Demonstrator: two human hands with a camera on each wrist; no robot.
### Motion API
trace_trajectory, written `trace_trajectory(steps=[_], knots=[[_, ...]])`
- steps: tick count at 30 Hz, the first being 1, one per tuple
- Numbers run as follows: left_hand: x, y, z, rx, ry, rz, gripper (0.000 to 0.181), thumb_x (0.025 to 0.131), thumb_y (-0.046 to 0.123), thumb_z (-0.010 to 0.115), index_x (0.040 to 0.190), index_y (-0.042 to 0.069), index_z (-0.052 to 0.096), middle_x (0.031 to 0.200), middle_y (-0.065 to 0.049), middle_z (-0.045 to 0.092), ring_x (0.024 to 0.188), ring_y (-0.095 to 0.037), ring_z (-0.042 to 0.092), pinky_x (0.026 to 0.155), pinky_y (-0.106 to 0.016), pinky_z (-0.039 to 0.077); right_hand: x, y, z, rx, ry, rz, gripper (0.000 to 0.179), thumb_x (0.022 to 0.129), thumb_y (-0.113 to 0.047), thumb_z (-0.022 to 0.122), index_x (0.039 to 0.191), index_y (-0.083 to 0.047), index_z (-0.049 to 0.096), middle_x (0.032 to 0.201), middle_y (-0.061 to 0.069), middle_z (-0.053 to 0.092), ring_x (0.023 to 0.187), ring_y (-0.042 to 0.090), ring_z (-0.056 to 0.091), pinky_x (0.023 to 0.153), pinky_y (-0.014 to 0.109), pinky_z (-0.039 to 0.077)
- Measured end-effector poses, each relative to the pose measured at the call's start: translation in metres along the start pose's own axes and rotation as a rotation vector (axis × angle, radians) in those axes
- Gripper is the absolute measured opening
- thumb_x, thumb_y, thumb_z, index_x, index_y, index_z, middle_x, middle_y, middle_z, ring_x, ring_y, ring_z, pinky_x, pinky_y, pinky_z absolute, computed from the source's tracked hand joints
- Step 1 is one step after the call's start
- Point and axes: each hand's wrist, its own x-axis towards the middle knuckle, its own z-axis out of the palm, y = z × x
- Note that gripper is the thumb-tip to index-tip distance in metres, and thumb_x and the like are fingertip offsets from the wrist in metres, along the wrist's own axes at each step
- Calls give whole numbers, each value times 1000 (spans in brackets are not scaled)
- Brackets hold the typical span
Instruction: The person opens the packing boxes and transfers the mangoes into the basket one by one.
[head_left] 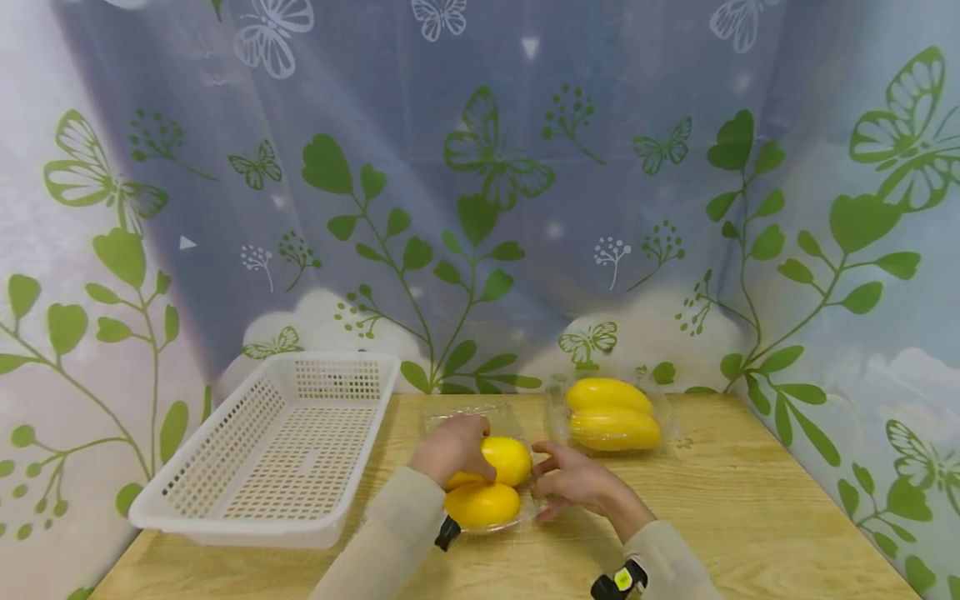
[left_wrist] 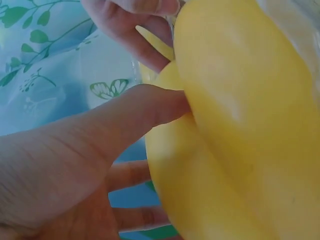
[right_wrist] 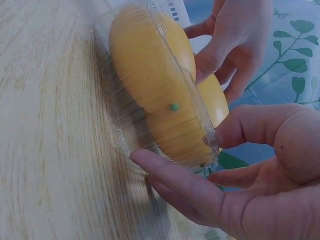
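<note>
Two smooth, oblong yellow fruits, melon-like, lie side by side in a clear plastic box [right_wrist: 119, 127] in front of me. My left hand [head_left: 450, 448] is over the box and grips the farther yellow fruit [head_left: 512, 461]. Its thumb presses into the groove against the nearer yellow fruit [head_left: 483, 506], while the other fingers reach round the far side. At the box's right end, my right hand [head_left: 583, 483] pinches the plastic edge between thumb and fingers. A small green spot shows on one fruit through the plastic in the right wrist view.
To the left stands a white perforated basket [head_left: 341, 500] with nothing in it. Another clear plastic box [head_left: 557, 408] with two yellow fruits [head_left: 615, 429] sits at the back right. A patterned curtain [head_left: 405, 208] closes off the wooden table [head_left: 750, 517] behind and at the sides.
</note>
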Motion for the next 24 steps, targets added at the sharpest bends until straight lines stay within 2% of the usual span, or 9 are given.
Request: trace_trajectory(steps=[7,13,17,24], knots=[[-2,7,3,-40,13,-11,61,78,26,91,130,9,65,125,-11,67,113,-30,61,100,-50,53,0,-1,0,2,2,1,83,87,7,61,159,8,19,143,35,41,108,33,64,77,48,65],[-4,7,5,-29,33,41,46,79,22,91,116,7,69,110,-9,67,98,-27,60,91,-47,56,-1,-2,1,4,3,3,83,86,8,61,159,8,19,143,35,42,108,33,64,77,48,65],[-4,6,7,-13,33,61,41,79,22,90,110,7,68,108,-9,66,99,-28,60,90,-47,55,-1,-1,1,2,-1,5,84,86,7,61,159,8,19,143,36,41,105,32,65,77,48,65],[-2,3,9,6,45,84,42,80,23,90,112,8,68,114,-9,66,106,-29,60,95,-47,54,-1,-1,1,1,4,-4,85,85,7,61,159,8,19,143,36,41,104,32,65,77,48,65]])
